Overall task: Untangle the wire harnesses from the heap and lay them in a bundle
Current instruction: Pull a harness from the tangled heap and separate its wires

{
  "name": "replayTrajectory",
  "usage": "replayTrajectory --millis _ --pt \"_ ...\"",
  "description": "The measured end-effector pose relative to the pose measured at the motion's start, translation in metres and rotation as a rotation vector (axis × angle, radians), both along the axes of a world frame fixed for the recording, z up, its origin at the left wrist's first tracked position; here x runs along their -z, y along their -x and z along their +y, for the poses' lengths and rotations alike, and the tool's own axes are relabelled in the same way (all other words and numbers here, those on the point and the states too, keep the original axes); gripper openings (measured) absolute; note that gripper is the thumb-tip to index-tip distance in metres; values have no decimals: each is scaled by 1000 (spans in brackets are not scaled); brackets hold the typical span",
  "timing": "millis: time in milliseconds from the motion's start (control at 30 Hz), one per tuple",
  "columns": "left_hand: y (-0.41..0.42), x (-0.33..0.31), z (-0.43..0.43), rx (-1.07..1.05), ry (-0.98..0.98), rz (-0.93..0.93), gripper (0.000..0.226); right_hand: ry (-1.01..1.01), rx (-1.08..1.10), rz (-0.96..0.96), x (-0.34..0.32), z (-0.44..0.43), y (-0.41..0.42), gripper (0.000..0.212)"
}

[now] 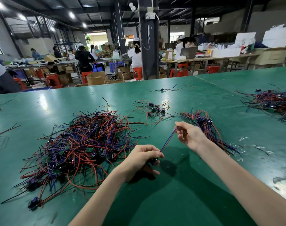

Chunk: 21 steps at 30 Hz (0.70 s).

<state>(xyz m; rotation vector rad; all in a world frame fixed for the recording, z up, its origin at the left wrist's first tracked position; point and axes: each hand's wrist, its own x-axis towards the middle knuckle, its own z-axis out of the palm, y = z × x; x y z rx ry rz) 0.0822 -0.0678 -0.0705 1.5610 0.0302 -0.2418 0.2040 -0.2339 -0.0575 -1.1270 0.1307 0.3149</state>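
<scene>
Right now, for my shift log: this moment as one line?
left hand: grips harness; right hand: pinches harness; heap: beside left hand; bundle: behind right hand

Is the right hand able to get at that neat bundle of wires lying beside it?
Probably yes: the bundle lies just past the right hand on the table, nothing between them. That hand is pinching a wire harness, though, so its fingers are busy.

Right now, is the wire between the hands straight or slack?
Straight. The wire harness runs taut from the left hand to the right hand, no sag.
</scene>
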Motion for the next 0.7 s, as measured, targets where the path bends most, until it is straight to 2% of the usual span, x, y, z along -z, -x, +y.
replayTrajectory --millis 67,133,200,300,367,467,700 --pt "0 1 0 -1 5 6 25 199 93 -250 -1 0 1 25" --pt "1 0 0 2 28 -2 22 265 121 -342 -4 0 2 25" --pt "1 -1 -1 12 25 -17 23 159 75 -202 -7 -4 0 23" --pt "1 -2 -4 28 2 -36 24 -87 -124 108 -8 -7 -2 25" --pt "1 -2 -4 34 -16 -37 23 -209 -192 232 -5 -8 -2 25" --pt "3 -3 -3 31 -24 -44 21 -212 -206 258 -3 -6 0 23" --pt "6 -6 -10 171 -74 -57 28 -57 -139 109 2 2 -2 25"
